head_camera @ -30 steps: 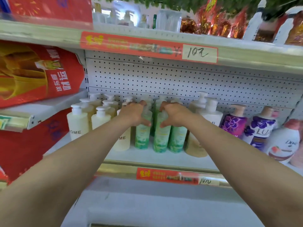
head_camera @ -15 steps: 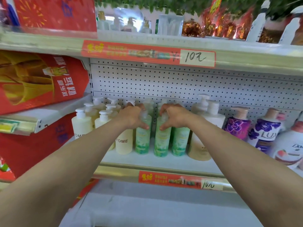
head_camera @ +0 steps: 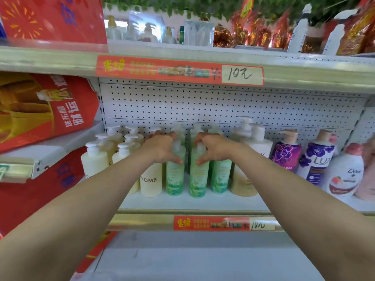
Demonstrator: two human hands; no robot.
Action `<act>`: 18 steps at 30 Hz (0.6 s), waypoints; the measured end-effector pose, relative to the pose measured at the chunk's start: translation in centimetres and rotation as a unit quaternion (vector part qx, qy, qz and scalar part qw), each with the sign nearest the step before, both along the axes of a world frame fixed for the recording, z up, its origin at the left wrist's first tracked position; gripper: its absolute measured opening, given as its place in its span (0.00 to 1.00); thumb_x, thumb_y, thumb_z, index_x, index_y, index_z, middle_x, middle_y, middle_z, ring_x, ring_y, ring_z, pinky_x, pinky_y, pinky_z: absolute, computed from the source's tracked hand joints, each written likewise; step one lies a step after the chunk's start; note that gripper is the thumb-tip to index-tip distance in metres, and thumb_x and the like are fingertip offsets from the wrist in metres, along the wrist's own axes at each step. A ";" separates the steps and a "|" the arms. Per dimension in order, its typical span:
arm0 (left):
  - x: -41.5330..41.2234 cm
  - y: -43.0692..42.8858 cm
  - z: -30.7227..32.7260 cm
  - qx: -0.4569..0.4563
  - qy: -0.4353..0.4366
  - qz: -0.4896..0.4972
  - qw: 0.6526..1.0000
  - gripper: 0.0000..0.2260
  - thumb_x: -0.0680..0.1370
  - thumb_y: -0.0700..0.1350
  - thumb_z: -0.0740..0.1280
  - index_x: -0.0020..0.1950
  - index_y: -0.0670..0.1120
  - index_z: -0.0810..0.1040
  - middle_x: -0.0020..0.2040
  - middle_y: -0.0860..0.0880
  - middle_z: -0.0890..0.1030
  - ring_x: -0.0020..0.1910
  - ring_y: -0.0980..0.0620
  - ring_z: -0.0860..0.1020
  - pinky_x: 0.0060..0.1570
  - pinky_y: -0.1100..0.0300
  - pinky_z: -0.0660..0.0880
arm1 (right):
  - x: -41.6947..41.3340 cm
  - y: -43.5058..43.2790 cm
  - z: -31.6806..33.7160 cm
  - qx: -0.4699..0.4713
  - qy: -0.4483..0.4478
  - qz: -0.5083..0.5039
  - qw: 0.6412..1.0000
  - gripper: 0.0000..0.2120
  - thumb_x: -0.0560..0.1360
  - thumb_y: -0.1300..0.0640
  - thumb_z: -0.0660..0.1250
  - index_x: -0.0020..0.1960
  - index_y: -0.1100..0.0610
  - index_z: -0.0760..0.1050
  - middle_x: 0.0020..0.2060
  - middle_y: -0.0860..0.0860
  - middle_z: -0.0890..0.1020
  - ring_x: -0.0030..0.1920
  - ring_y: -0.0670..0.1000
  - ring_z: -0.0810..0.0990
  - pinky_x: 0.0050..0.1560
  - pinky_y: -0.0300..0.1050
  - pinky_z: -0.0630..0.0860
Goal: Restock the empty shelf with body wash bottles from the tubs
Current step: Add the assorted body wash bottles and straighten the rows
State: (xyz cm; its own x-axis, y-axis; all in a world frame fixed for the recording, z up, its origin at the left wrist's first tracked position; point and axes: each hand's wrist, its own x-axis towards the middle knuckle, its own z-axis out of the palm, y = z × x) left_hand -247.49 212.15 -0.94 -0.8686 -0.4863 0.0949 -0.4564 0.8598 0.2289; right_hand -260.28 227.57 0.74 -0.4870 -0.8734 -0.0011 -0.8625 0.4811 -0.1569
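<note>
Several green body wash bottles stand upright in rows on the white shelf (head_camera: 182, 201). My left hand (head_camera: 162, 148) grips the neck of the left front green bottle (head_camera: 175, 175). My right hand (head_camera: 212, 147) grips the neck of the middle front green bottle (head_camera: 198, 179). Both bottles rest on the shelf. A third green bottle (head_camera: 220, 177) stands just right of them, and more stand behind, partly hidden by my hands.
Cream pump bottles (head_camera: 151, 181) crowd the left of the shelf. Big pale pump bottles (head_camera: 255, 142), purple Lux bottles (head_camera: 286, 153) and a white Dove bottle (head_camera: 345, 173) fill the right. A shelf with a price strip (head_camera: 178, 71) hangs overhead. Red boxes (head_camera: 46, 110) stand at left.
Both hands stay on the same two green bottles. The view has shifted slightly, so the shelf appears lower and closer.
</note>
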 end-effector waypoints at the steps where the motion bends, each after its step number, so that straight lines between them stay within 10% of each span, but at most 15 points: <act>1: 0.0 0.0 0.0 0.000 -0.001 -0.001 1.000 0.40 0.66 0.64 0.75 0.72 0.53 0.63 0.62 0.45 0.73 0.67 0.44 0.67 0.58 0.52 0.71 | -0.1 0.1 0.0 -0.009 -0.016 0.002 1.000 0.36 0.69 0.43 0.77 0.71 0.50 0.66 0.64 0.49 0.74 0.59 0.50 0.74 0.56 0.45 0.73; 6: -0.1 0.3 0.3 -0.033 0.019 0.011 0.999 0.46 0.61 0.71 0.73 0.73 0.53 0.63 0.68 0.46 0.71 0.72 0.44 0.62 0.65 0.48 0.67 | -1.7 2.5 2.5 -0.117 -0.036 -0.052 0.991 0.36 0.71 0.39 0.74 0.73 0.50 0.66 0.70 0.49 0.73 0.68 0.51 0.73 0.67 0.49 0.71; 18: -3.6 5.1 -0.6 -0.024 0.063 -0.117 0.991 0.33 0.67 0.61 0.76 0.70 0.62 0.69 0.65 0.49 0.76 0.69 0.46 0.68 0.62 0.50 0.70 | -3.2 4.1 0.7 0.053 0.125 -0.039 0.990 0.36 0.69 0.45 0.77 0.73 0.50 0.67 0.63 0.52 0.75 0.60 0.54 0.74 0.53 0.46 0.74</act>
State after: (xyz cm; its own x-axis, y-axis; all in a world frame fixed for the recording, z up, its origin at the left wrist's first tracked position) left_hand -251.06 217.30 -1.54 -0.9368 -0.2662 0.2272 -0.2145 0.9497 0.2283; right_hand -263.47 231.62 1.42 -0.5489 -0.8350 0.0377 -0.8280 0.5494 0.1123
